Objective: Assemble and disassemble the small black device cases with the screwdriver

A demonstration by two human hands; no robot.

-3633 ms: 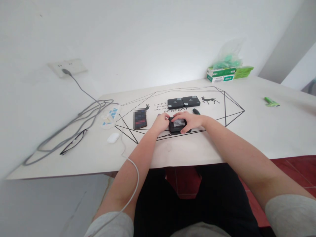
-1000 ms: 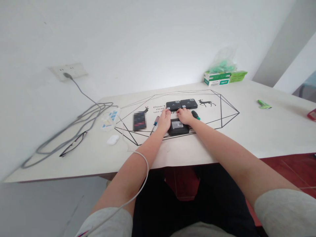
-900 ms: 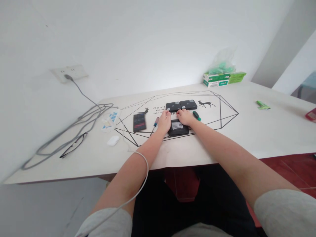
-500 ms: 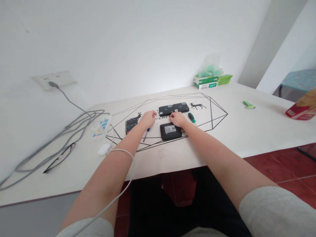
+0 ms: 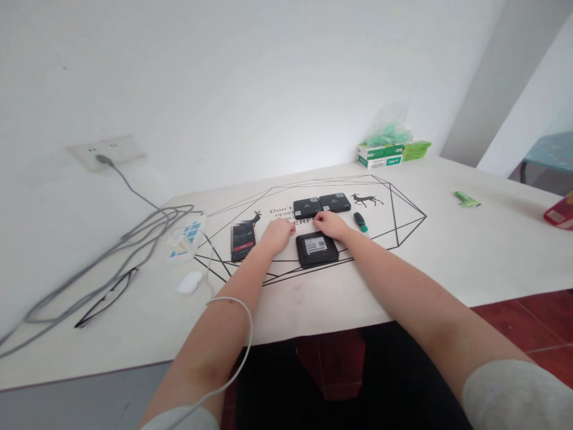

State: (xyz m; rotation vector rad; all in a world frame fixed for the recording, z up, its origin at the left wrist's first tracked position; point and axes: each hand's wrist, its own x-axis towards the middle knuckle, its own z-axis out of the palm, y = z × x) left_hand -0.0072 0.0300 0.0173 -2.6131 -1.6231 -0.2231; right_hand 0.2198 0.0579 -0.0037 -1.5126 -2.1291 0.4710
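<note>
My left hand (image 5: pixel 277 233) rests on the white table (image 5: pixel 403 269) with its fingers curled together, just left of a black box with a white label (image 5: pixel 316 249). My right hand (image 5: pixel 329 224) lies just behind that box, fingertips pinched and pointing left towards the left hand. What either hand holds is too small or hidden to make out. Right behind the fingers lie two more black boxes (image 5: pixel 307 208) (image 5: pixel 335 202) side by side. A green-handled screwdriver (image 5: pixel 360 221) lies just right of my right hand.
A phone (image 5: pixel 242 240) lies left of my left hand. Further left are a power strip (image 5: pixel 185 239) with grey cables, a white earbud case (image 5: pixel 190 282) and glasses (image 5: pixel 107 291). A green box (image 5: pixel 385 152) stands at the back, a green lighter (image 5: pixel 466 199) and a red packet (image 5: pixel 559 215) at the right.
Both hands have left the labelled box and moved behind it, fingertips pinched. The left hand has shifted left, covering the blue screwdriver seen earlier. The camera view has tilted.
</note>
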